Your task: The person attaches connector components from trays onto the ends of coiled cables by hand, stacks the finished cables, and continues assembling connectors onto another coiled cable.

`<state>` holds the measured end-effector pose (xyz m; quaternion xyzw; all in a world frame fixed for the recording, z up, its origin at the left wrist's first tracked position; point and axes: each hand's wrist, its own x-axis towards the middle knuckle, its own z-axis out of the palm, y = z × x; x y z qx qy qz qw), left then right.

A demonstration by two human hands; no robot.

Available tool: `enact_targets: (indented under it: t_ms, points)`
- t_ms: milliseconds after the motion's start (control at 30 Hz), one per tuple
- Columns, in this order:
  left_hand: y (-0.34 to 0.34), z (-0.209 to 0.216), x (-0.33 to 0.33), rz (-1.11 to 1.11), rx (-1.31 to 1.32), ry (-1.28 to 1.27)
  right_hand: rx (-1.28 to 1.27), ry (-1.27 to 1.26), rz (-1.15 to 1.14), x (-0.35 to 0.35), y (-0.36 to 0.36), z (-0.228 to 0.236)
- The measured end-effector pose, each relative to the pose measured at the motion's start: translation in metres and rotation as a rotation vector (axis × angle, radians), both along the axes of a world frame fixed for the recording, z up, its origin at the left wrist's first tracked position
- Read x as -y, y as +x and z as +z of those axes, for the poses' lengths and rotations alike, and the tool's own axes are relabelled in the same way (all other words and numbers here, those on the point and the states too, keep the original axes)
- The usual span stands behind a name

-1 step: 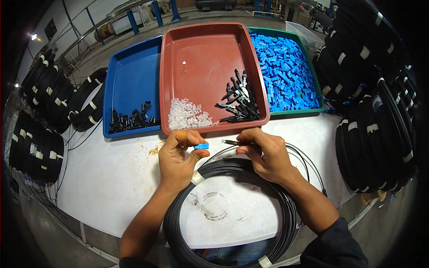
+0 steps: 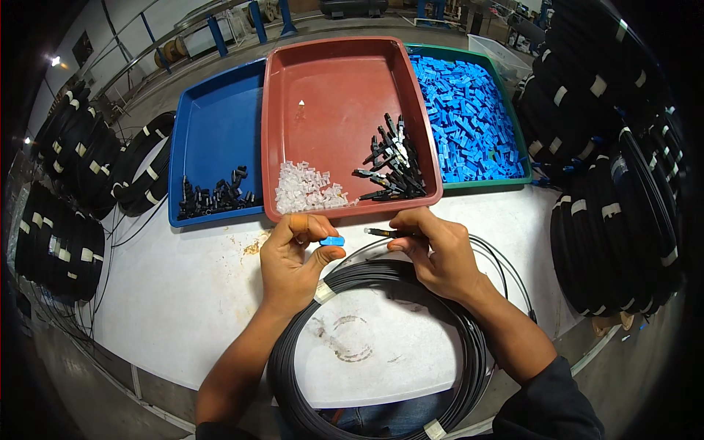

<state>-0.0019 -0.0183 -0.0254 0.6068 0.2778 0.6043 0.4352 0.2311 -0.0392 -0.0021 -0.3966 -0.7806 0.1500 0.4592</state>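
One glossy blue clip [image 2: 332,241], small and boxy, sits pinched in the left hand [image 2: 288,262], at nine o'clock from one slim, pale-tipped black plug [image 2: 380,232] gripped by the right hand's [image 2: 446,255] fingers. Beyond, three trays: blue tray [image 2: 220,125] at ten, black pieces [image 2: 216,199] inside; red tray [image 2: 330,81] at twelve, whitish bits [image 2: 312,188] and black rods [image 2: 396,165]; green tray [image 2: 488,182] at one, heaped with blue clips [image 2: 469,121]!

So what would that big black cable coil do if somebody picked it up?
The black cable coil would probably bend a little but stay round, since pale bands wrap it. It might feel heavy, with many turns bunched together. Its near side reaches past the white tabletop, so pushing that way could tip it.
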Motion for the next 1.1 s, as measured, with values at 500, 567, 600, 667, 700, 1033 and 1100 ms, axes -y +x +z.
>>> enact_targets:
  t_ms: [500, 567, 600, 667, 700, 1033, 1100]
  points:
    - [-0.002, 0.01, 0.007, 0.065, -0.141, -0.022, -0.098, 0.016, -0.105, -0.001, -0.001, 0.007]
    - [-0.002, 0.009, 0.007, 0.065, -0.139, -0.025, -0.096, 0.011, -0.076, 0.0, -0.002, 0.006]
    - [-0.002, 0.008, 0.007, 0.071, -0.155, -0.016, -0.094, 0.007, -0.048, 0.0, -0.002, 0.005]
    - [-0.002, 0.007, 0.007, 0.075, -0.171, -0.005, -0.086, 0.012, -0.043, 0.0, -0.001, 0.004]
    - [-0.002, 0.007, 0.006, 0.08, -0.18, -0.001, -0.086, 0.004, -0.035, 0.0, -0.001, 0.005]
    - [0.001, 0.021, 0.014, 0.14, -0.403, 0.038, -0.027, -0.003, -0.005, 0.0, 0.002, 0.004]
    - [0.001, 0.022, 0.012, 0.162, -0.45, 0.132, -0.027, 0.026, 0.012, -0.001, 0.003, 0.002]
